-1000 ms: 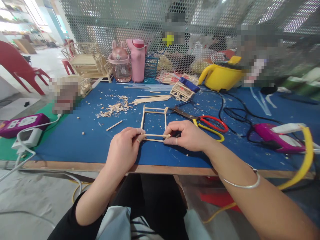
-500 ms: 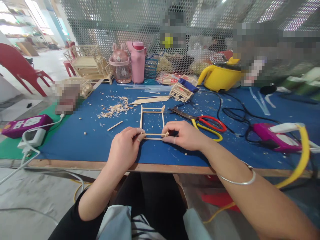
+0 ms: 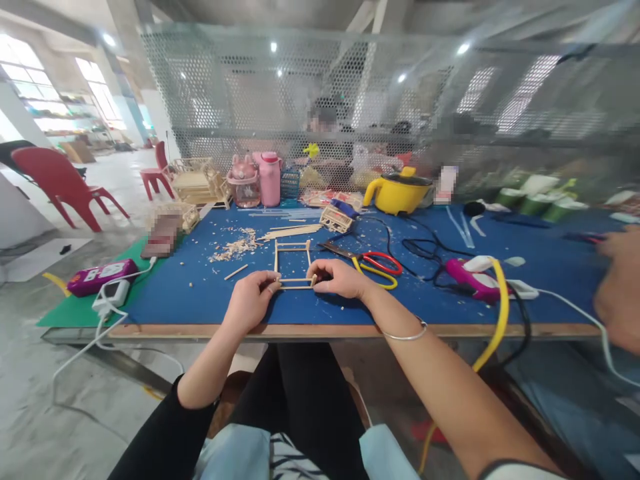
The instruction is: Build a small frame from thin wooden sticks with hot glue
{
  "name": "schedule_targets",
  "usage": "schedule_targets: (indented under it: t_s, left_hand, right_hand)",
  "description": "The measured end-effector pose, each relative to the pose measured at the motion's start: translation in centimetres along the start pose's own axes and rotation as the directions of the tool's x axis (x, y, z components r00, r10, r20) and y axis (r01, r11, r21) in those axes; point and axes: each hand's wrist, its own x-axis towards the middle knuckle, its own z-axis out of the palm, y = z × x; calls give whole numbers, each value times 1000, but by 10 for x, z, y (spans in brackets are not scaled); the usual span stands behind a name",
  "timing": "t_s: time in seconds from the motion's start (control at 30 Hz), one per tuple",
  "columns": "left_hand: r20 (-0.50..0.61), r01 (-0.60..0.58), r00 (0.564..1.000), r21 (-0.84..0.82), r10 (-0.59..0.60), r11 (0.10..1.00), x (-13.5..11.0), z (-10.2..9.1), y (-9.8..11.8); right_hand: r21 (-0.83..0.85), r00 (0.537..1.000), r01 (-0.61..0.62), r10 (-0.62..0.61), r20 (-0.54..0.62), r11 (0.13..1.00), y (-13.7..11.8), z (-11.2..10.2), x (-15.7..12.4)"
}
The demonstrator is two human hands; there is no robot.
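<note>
A small rectangular frame of thin wooden sticks rests on the blue work surface before me. Its near left corner is pinched between thumb and fingers of my left hand. My right hand grips the near right corner the same way, and the fingertips hide part of each joint. Just right of the frame lie scissors with one red and one yellow handle loop. Wood scraps are heaped to the left, with one short loose stick nearer me. Behind the frame are several longer sticks.
A small finished-looking stick piece sits behind the sticks. Along the back stand a pink flask and a yellow pot. A purple power strip with cables lies right. Another person's blurred hand is at the right edge.
The camera view has tilted upward and shifted, showing more of the mesh screen and another person's arm at right. Both my hands keep their hold on the frame's near corners.
</note>
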Motion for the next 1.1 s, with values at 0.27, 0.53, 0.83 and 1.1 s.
schedule_targets:
  t_s: [0.27, 0.53, 0.83, 1.1]
  left_hand:
    - [-32, -39, 999, -139, 34, 989, 2, 2, -6]
    - [-21, 12, 1000, -86, -14, 996, 4, 4, -7]
    - [-31, -11, 999, -87, 8, 996, 4, 6, -12]
    - [-20, -9, 1000, -31, 9, 999, 5, 8, -8]
  right_hand:
    - [169, 995, -55, 67, -67, 984, 5, -4, 1]
    - [142, 993, -97, 106, -56, 985, 3, -5, 2]
    - [138, 988, -90, 106, -112, 986, 5, -3, 3]
    - [35, 995, -55, 57, -82, 998, 9, -1, 4]
